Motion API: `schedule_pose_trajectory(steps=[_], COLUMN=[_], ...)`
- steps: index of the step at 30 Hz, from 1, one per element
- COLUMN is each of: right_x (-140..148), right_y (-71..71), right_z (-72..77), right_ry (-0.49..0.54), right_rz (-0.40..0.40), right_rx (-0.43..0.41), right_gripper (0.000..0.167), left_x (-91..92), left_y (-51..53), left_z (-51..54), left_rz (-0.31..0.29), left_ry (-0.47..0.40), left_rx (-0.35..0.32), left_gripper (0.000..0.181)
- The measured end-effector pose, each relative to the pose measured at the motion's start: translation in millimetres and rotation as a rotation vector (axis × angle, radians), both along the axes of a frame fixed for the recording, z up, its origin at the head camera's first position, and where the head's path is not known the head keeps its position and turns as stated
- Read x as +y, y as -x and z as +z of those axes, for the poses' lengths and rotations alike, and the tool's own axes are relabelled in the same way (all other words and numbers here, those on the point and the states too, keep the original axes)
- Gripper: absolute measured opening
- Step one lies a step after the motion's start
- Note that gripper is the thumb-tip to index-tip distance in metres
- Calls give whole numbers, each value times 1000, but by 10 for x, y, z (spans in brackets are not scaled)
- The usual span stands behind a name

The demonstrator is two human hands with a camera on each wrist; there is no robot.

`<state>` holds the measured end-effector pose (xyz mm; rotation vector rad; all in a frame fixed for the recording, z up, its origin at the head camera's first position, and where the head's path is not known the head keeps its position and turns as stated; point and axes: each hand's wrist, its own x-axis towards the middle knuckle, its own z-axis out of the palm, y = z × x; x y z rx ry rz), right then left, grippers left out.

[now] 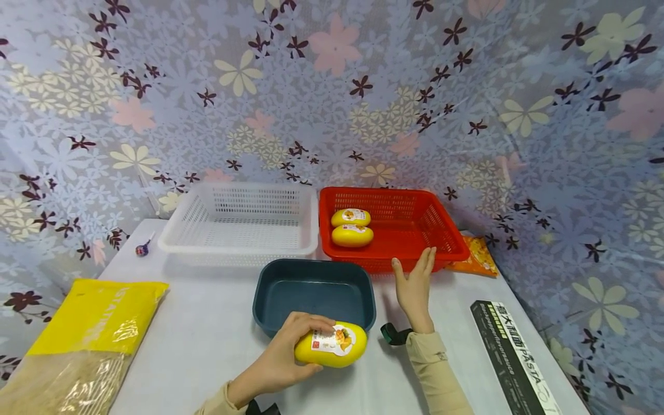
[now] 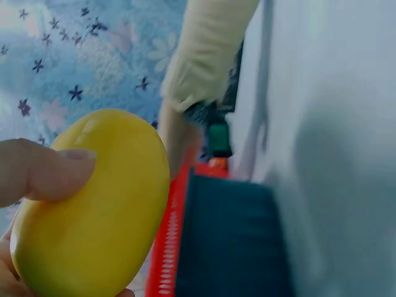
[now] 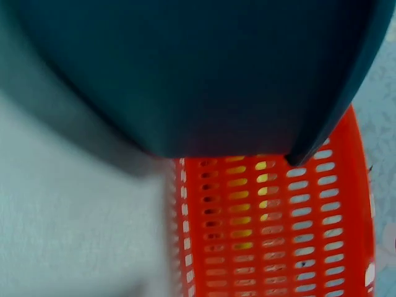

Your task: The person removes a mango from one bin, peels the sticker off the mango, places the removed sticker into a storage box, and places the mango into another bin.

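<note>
My left hand (image 1: pixel 282 354) grips a smooth yellow oval container (image 1: pixel 342 354) with a white picture label, above the front edge of a dark teal basin (image 1: pixel 313 274). In the left wrist view the thumb (image 2: pixel 59 173) lies across the yellow container (image 2: pixel 99 216). My right hand (image 1: pixel 415 294) has its fingers extended at the front rim of a red basket (image 1: pixel 402 236) and holds nothing. At that basket's left end lie two similar yellow containers, a rear one (image 1: pixel 350 217) and a front one (image 1: pixel 353 236). The right hand does not show in the right wrist view.
Left of the red basket stands a white basket (image 1: pixel 238 251), with a lollipop (image 1: pixel 142 249) beside it. A yellow bag (image 1: pixel 98 323) lies at the left. On the right are a black-and-white pasta box (image 1: pixel 510 357) and an orange packet (image 1: pixel 477 256). Floral cloth (image 1: pixel 332 104) hangs behind.
</note>
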<state>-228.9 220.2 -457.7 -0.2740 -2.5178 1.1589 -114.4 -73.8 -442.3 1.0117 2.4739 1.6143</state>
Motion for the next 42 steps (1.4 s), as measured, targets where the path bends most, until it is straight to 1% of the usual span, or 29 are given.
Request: schedule_pose_trajectory(steps=[4, 9, 13, 16, 18, 24, 28, 30, 34, 38, 39, 42], right_x=[-10, -9, -24, -47, -80, -282, -460, -553, -717, -839, -866, -925], right_y=[-60, -154, -229, -287, -334, -518, -653, -722, -869, -1013, -1049, -1157], right_z=[41, 95, 140, 172, 204, 320, 351, 356, 322, 229, 199, 114], right_ry=[-36, -70, -75, -68, -63, 8, 35, 45, 73, 71, 68, 65], right_rz=[7, 25, 34, 49, 69, 161, 247, 314, 466, 593, 620, 695], right_rx=[-9, -45, -52, -13, 32, 185, 268, 307, 339, 351, 347, 306], right_gripper=[91, 86, 82, 78, 74, 63, 56, 55, 54, 50, 50, 47], left_x=[-38, -103, -133, -139, -137, -139, -152, -161, -166, -172, -177, -196], left_y=[-81, -131, -163, -176, -177, -176, -177, -173, -165, -156, -155, -154], left_z=[-126, -284, -376, -420, -447, -499, -503, -496, -496, -513, -516, -517], left_rz=[-26, -39, -51, -55, -54, -35, -18, -10, -2, 4, 8, 10], left_ry=[13, 44, 62, 65, 67, 63, 76, 97, 129, 150, 159, 181], left_rx=[11, 15, -9, -28, -25, -5, -22, -49, -57, -60, -71, -92], left_gripper=[66, 66, 65, 65, 65, 67, 69, 72, 77, 78, 77, 76])
